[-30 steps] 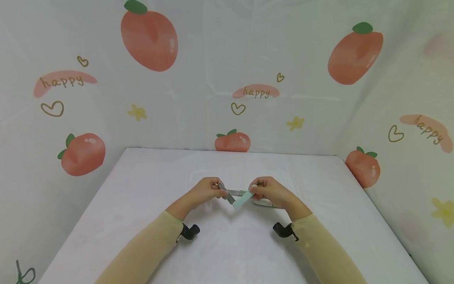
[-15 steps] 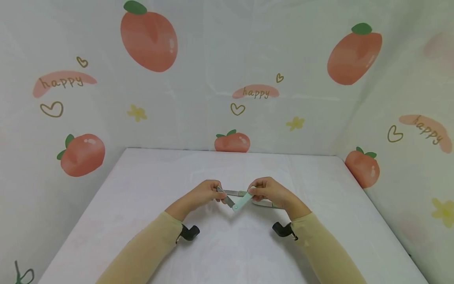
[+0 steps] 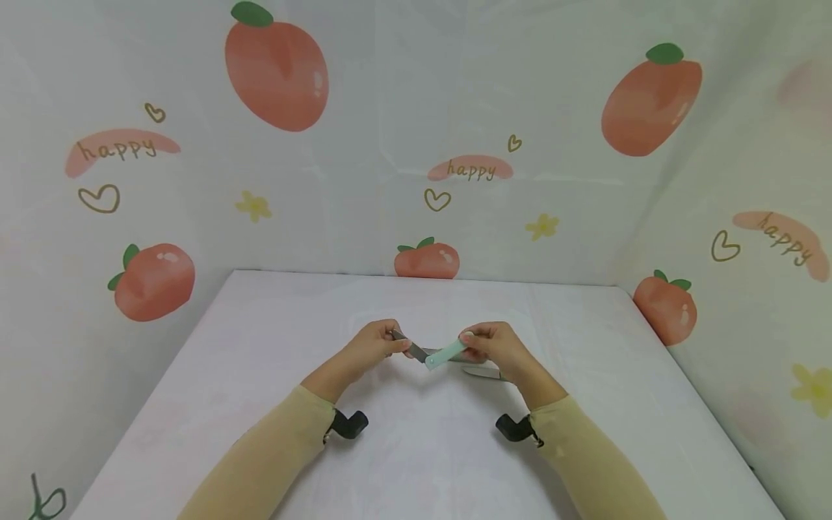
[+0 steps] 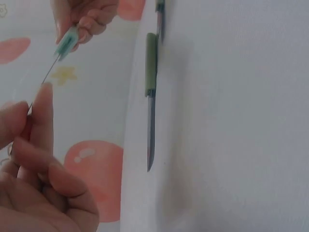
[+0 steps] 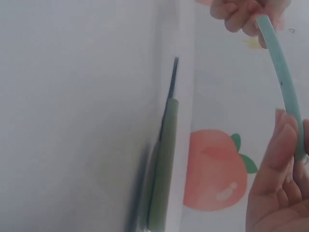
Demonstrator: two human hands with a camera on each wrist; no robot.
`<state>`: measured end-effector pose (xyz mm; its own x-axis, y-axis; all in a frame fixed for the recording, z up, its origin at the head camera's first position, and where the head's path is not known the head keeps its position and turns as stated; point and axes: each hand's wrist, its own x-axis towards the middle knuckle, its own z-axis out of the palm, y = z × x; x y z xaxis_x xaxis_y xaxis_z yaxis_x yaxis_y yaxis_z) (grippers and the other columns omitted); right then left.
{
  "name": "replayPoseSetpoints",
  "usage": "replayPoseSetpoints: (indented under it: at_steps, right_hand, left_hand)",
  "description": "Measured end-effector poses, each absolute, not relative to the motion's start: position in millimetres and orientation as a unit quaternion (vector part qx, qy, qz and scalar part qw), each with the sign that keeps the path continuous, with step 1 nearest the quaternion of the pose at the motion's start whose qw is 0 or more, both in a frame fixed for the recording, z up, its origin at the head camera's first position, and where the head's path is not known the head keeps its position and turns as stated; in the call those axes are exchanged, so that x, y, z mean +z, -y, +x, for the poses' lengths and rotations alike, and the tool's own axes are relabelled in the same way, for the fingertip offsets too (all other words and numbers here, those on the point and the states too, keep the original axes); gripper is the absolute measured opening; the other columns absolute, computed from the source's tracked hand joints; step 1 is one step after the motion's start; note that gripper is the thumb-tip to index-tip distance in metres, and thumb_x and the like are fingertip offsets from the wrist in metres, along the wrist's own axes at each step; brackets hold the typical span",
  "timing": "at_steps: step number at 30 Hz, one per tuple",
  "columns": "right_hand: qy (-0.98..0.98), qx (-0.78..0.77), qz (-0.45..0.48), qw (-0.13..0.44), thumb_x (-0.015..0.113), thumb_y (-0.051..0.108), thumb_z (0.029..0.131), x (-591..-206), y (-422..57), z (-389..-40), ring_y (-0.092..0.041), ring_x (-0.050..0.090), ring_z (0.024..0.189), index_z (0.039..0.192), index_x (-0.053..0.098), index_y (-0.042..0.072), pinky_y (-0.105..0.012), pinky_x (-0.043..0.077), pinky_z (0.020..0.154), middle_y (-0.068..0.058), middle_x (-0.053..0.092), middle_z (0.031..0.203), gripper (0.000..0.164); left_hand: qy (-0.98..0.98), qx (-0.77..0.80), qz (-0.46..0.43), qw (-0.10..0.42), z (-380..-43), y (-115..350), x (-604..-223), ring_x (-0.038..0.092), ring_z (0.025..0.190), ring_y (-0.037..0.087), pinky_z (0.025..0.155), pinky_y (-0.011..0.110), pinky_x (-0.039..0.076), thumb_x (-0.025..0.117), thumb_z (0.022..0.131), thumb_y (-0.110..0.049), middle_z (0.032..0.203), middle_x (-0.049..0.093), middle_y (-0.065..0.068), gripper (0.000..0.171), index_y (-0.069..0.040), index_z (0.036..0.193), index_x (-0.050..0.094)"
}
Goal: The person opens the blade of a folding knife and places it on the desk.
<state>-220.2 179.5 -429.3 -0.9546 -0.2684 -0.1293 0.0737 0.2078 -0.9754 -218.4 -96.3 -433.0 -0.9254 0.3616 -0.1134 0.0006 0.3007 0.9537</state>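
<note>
Both hands hold a folding knife [image 3: 445, 354] up over the table, its mint handle and grey blade standing at a wide angle to each other. My left hand [image 3: 367, 352] pinches the blade [image 4: 50, 70] between thumb and fingers. On the other side, my right hand [image 3: 503, 350] pinches the free end of the mint handle [image 5: 283, 72]. Below them, a green-handled knife [image 4: 151, 65] lies on the table, its blade toward the left. A second knife [image 3: 481, 373] lies nearer me, partly hidden by the right hand and wrist.
The white-covered table [image 3: 416, 455] reaches back to a white curtain [image 3: 370, 94] printed with peaches, hearts and the word happy. Black wrist cameras sit under the left cuff [image 3: 351, 425] and the right cuff [image 3: 515, 427].
Blade and handle of the folding knife have swung wider apart. Its hinge has risen, the left hand has moved up and slightly left, and both hands keep their pinch.
</note>
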Motion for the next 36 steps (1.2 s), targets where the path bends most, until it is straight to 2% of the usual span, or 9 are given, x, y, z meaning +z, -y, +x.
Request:
replayPoseSetpoints:
  at_steps: [3,9,16,20,24,26,31,36]
  right_hand:
    - [-0.752,-0.649,-0.032,0.11,0.066,0.009,0.098,-431,-177,-220,-0.01,0.065,0.072,0.11,0.066,-0.014,-0.024,0.055,0.072,-0.002,0.07,0.083,0.026]
    - [-0.706,-0.706,0.021,0.058,0.066,0.008,0.097,-437,-170,-221,-0.008,0.065,0.07,0.113,0.063,-0.016,-0.021,0.055,0.071,0.0,0.069,0.081,0.029]
    - [-0.659,-0.75,0.063,-0.005,0.067,0.007,0.097,-441,-156,-222,-0.007,0.066,0.066,0.117,0.061,-0.018,-0.02,0.055,0.069,0.001,0.069,0.076,0.033]
    - [-0.619,-0.779,0.095,-0.031,0.068,0.006,0.095,-441,-148,-223,-0.007,0.067,0.064,0.117,0.06,-0.018,-0.019,0.055,0.066,0.0,0.069,0.072,0.033]
    - [-0.585,-0.801,0.113,-0.053,0.068,0.004,0.095,-440,-142,-224,-0.007,0.066,0.06,0.116,0.06,-0.019,-0.019,0.054,0.062,-0.003,0.069,0.07,0.032]
    - [-0.578,-0.806,0.115,-0.057,0.069,0.005,0.095,-439,-141,-224,-0.007,0.065,0.059,0.116,0.06,-0.02,-0.019,0.054,0.062,-0.004,0.069,0.07,0.033]
    - [-0.595,-0.797,0.101,-0.037,0.068,0.007,0.096,-439,-143,-224,-0.008,0.066,0.064,0.117,0.06,-0.018,-0.019,0.055,0.066,-0.005,0.069,0.075,0.033]
    - [-0.639,-0.766,0.071,0.004,0.067,0.008,0.096,-434,-148,-221,-0.01,0.068,0.07,0.116,0.063,-0.014,-0.023,0.056,0.074,-0.003,0.07,0.079,0.03]
  left_hand:
    - [-0.787,0.597,0.086,0.132,-220,94,-435,0.036,0.068,0.015,0.064,0.03,0.03,0.068,0.096,-0.016,0.083,0.075,0.004,0.016,-0.005,0.087,0.06]
    - [-0.751,0.654,0.038,0.083,-221,86,-442,0.043,0.072,0.015,0.063,0.028,0.03,0.067,0.096,-0.01,0.085,0.075,0.005,0.015,-0.004,0.087,0.058]
    - [-0.724,0.689,-0.015,0.036,-221,77,-444,0.036,0.061,0.012,0.056,0.024,0.028,0.067,0.097,-0.013,0.084,0.076,0.001,0.015,-0.007,0.086,0.058]
    - [-0.694,0.719,-0.046,0.011,-222,70,-445,0.043,0.067,0.012,0.057,0.023,0.028,0.068,0.096,-0.013,0.085,0.076,0.003,0.017,-0.008,0.083,0.057]
    - [-0.663,0.744,-0.079,-0.003,-220,64,-446,0.047,0.08,0.012,0.065,0.026,0.031,0.067,0.097,-0.014,0.081,0.076,-0.002,0.019,-0.01,0.083,0.055]
    - [-0.656,0.75,-0.089,-0.009,-218,61,-446,0.048,0.083,0.01,0.068,0.028,0.032,0.067,0.097,-0.015,0.08,0.075,-0.004,0.017,-0.01,0.085,0.057]
    - [-0.656,0.749,-0.081,-0.036,-216,63,-448,0.045,0.08,0.01,0.07,0.03,0.028,0.068,0.097,-0.014,0.085,0.076,0.004,0.012,-0.006,0.091,0.061]
    - [-0.671,0.735,-0.089,-0.044,-213,71,-446,0.039,0.064,0.007,0.063,0.026,0.029,0.075,0.092,-0.017,0.074,0.069,-0.001,0.02,-0.004,0.09,0.06]
